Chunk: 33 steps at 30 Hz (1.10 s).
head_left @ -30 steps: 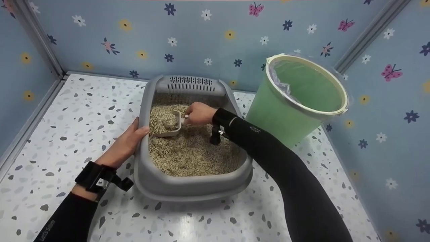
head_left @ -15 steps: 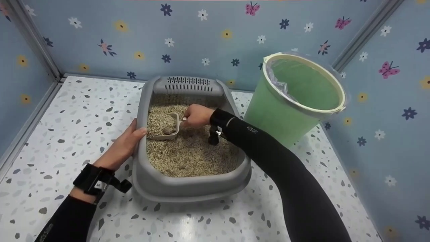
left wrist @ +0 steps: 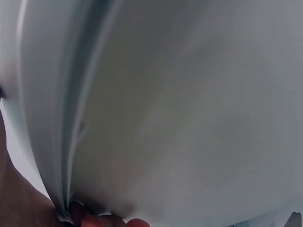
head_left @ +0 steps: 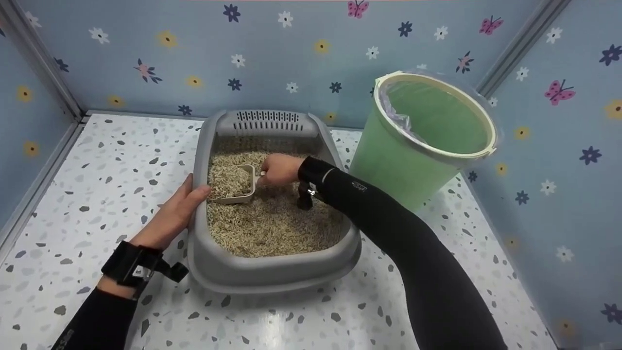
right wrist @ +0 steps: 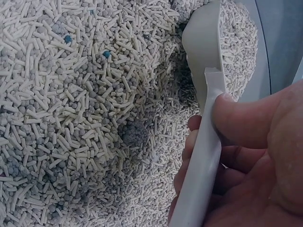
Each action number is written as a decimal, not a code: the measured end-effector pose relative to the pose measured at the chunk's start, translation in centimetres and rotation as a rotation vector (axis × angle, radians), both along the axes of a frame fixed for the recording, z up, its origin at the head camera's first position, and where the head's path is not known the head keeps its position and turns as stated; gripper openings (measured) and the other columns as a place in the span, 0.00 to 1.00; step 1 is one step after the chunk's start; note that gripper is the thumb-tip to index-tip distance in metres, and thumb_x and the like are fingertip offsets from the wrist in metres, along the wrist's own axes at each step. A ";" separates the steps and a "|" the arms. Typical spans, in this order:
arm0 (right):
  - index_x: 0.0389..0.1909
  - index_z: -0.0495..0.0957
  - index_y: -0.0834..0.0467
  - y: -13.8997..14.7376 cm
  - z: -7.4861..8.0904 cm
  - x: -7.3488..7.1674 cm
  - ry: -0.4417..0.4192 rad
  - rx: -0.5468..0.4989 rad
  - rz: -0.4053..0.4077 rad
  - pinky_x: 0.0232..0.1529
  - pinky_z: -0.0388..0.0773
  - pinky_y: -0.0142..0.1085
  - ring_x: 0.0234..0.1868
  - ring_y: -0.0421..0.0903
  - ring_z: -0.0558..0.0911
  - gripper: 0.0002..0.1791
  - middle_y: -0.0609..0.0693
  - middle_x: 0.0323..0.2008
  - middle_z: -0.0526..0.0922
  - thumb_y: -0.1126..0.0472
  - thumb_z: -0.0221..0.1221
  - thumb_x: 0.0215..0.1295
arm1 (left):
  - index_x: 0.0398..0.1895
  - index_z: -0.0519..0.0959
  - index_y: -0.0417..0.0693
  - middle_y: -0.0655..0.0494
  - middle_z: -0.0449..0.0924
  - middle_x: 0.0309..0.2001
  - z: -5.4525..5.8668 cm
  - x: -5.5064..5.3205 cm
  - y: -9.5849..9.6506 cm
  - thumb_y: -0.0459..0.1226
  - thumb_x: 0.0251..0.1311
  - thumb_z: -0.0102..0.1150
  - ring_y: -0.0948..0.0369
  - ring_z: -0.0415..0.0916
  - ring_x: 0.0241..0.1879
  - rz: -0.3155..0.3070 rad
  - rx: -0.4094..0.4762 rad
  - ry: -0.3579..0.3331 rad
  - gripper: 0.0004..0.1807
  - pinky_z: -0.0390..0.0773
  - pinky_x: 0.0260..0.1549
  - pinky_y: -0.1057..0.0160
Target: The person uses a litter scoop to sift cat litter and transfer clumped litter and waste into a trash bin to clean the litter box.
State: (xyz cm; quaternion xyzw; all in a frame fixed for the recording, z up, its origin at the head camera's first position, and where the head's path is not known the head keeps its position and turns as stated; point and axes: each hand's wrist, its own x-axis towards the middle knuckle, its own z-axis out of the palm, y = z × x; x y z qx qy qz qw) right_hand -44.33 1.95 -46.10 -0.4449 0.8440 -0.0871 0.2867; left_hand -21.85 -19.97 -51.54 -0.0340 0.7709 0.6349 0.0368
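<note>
A grey litter box (head_left: 272, 274) full of pale pellet litter (head_left: 272, 228) stands on the speckled surface. My left hand (head_left: 172, 211) grips its left rim, thumb over the top; in the left wrist view, fingertips (left wrist: 137, 222) curl beneath the rim. My right hand (head_left: 281, 168) reaches into the box and holds a light-coloured litter scoop (head_left: 253, 182) by its handle. The scoop's bowl, heaped with litter, lies close to the left wall. In the right wrist view, the thumb presses along the scoop's handle (right wrist: 201, 175), and a grey clump (right wrist: 135, 133) sits in the litter nearby.
A green bin (head_left: 388, 155) with a cream rim and a clear plastic liner stands right of the box, beside my right forearm. Flower-patterned walls (head_left: 272, 53) enclose the back and both sides. The box's back wall is raised and slotted.
The scoop has shifted slightly left and nearer to me within the litter. A darker clump seen in its bowl earlier no longer shows. My left hand keeps its grip on the rim.
</note>
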 end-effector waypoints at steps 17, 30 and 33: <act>0.24 0.68 0.51 0.3 0.3 0.1 0.020 -0.007 0.038 0.35 0.59 0.35 0.25 0.41 0.61 0.23 0.44 0.24 0.64 0.54 0.59 0.85 | 0.92 0.25 0.57 0.44 0.19 0.90 -0.1 -0.1 -0.1 0.63 0.84 0.45 0.34 0.31 0.88 -0.014 0.009 0.006 0.53 0.42 0.82 0.27; 0.27 0.73 0.53 0.6 0.5 -0.3 -0.063 -0.048 0.021 0.35 0.59 0.36 0.25 0.41 0.61 0.20 0.44 0.24 0.65 0.55 0.60 0.86 | 0.92 0.26 0.58 0.45 0.22 0.90 0.1 -0.1 -0.1 0.64 0.84 0.45 0.36 0.31 0.88 -0.010 0.003 0.007 0.53 0.40 0.82 0.26; 0.24 0.66 0.50 0.7 0.6 -0.4 -0.056 -0.063 0.011 0.35 0.57 0.35 0.24 0.41 0.60 0.24 0.44 0.23 0.62 0.55 0.59 0.86 | 0.92 0.25 0.58 0.46 0.22 0.90 0.1 -0.1 -0.1 0.65 0.83 0.45 0.36 0.31 0.88 -0.009 0.004 0.000 0.53 0.40 0.82 0.26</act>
